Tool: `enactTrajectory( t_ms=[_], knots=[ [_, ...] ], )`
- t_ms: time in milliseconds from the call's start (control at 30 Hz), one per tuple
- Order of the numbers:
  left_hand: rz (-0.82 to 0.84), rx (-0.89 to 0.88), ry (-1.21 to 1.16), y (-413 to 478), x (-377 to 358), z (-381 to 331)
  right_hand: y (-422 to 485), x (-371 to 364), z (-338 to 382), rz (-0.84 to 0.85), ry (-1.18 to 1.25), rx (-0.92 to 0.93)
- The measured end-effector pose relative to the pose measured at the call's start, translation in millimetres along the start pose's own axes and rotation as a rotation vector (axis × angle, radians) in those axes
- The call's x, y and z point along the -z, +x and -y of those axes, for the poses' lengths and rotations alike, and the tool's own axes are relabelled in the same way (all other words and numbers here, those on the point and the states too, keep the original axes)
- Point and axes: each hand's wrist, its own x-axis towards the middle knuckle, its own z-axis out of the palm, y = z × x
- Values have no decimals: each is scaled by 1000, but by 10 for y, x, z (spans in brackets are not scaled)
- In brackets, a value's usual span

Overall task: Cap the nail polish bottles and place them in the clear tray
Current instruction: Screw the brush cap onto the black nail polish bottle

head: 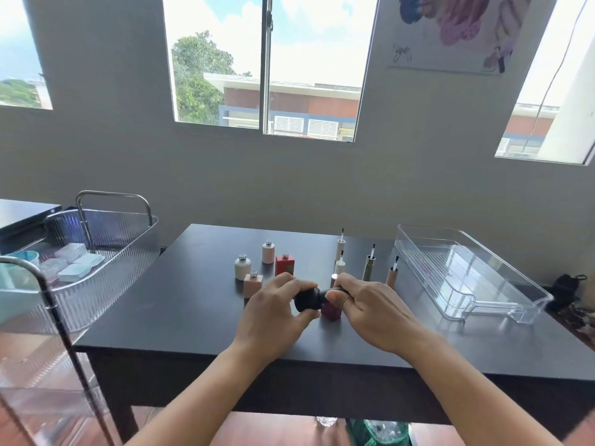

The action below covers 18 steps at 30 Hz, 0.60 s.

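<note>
My left hand (273, 312) grips a black nail polish bottle (307, 299), held sideways above the dark table (193, 317). My right hand (367, 307) grips the black cap (338, 291) at the bottle's neck. A dark red bottle (331, 310) stands just behind my hands, partly hidden. Uncapped bottles stand to the left: white (242, 267), pale pink (268, 251), red (285, 264) and peach (253, 284). Several caps with brushes stand upright to the right, among them a white one (340, 247) and an olive one (369, 267). The clear tray (463, 275) lies at the table's right end.
A ribbed clear trolley (106, 252) with a metal handle holds small boxes at the left of the table. A dark bag (566, 288) lies on the floor past the tray. The wall and windows rise behind the table.
</note>
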Motion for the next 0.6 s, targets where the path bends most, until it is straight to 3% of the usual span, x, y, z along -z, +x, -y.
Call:
enactTrajectory(
  t_ms=[200, 333, 533, 600],
  knots=[
    [-8, 4, 66, -33, -48, -8, -24, -24, -30, 14, 86, -35],
    [54, 95, -46, 27, -65, 25, -3, 28, -104, 28, 266, -135],
    [94, 306, -134, 55, -91, 186, 65, 231, -519, -397, 493, -443],
    [108, 320, -144, 59, -103, 208, 99, 182, -717, -447, 507, -535]
  ],
)
